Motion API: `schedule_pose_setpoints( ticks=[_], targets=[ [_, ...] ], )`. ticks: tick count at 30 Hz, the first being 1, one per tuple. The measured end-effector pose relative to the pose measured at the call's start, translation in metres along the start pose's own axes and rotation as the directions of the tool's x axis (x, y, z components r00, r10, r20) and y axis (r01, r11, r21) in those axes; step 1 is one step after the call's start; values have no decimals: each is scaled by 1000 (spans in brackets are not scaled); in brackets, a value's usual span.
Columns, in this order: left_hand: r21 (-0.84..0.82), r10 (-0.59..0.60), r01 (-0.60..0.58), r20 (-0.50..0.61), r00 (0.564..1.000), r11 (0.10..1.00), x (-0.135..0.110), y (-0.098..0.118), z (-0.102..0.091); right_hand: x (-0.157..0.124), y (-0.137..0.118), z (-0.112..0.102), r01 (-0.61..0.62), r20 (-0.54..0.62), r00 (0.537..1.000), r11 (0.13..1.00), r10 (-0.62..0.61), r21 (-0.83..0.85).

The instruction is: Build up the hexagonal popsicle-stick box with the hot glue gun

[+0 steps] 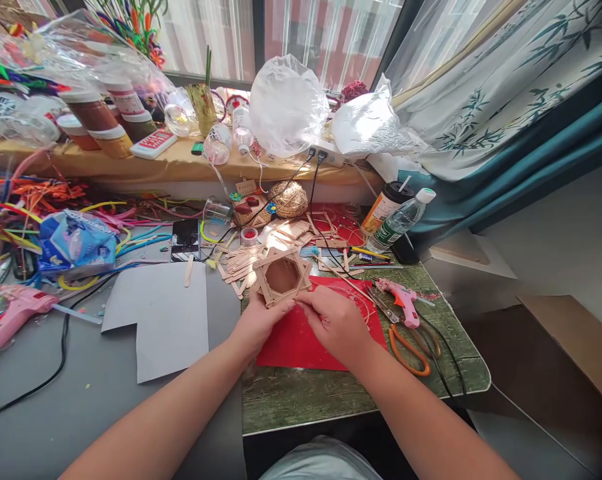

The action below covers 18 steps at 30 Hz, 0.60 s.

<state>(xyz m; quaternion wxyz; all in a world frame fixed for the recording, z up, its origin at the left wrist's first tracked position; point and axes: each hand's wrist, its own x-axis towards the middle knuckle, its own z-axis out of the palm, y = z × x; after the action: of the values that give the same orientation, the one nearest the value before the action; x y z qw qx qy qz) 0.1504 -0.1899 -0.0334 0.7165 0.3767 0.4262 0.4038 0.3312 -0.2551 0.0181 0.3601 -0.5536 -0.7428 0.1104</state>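
Note:
A star-shaped box of stacked wooden craft sticks [262, 288] is held up over the table, its brown hollow inside facing me. My left hand [261, 317] is closed around its lower left side. At the lower right corner, the thumb and fingers of my right hand [329, 316] are pinched together against the box; whether something small sits between them is hidden. Under both hands lies a red sheet [301, 348] with dried glue strands. Loose craft sticks [241, 264] are heaped just behind the box.
A pink glue gun [405, 301] and orange-handled scissors [415, 360] lie at right, near a water bottle [401, 220]. Another pink glue gun [18, 313] is at left, beside grey paper [173, 320]. Black cords cross the table. A twine ball [289, 199] sits behind.

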Motion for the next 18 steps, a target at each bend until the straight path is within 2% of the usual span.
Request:
schedule_pose_setpoints(
  ticks=[4, 7, 18],
  targets=[
    [-9, -62, 63, 51, 997, 998, 0, -1, -2, 2, 4, 1, 26, 8, 1000, 1000, -26, 8],
    [7, -54, 54, 113, 992, 999, 0, -2, -2, 2, 6, 2, 26, 16, 1000, 1000, -26, 3],
    [1, -37, 37, 157, 987, 999, -2, -8, -3, -4, 6, 5, 53, -119, 992, 996, -44, 77]
  ],
)
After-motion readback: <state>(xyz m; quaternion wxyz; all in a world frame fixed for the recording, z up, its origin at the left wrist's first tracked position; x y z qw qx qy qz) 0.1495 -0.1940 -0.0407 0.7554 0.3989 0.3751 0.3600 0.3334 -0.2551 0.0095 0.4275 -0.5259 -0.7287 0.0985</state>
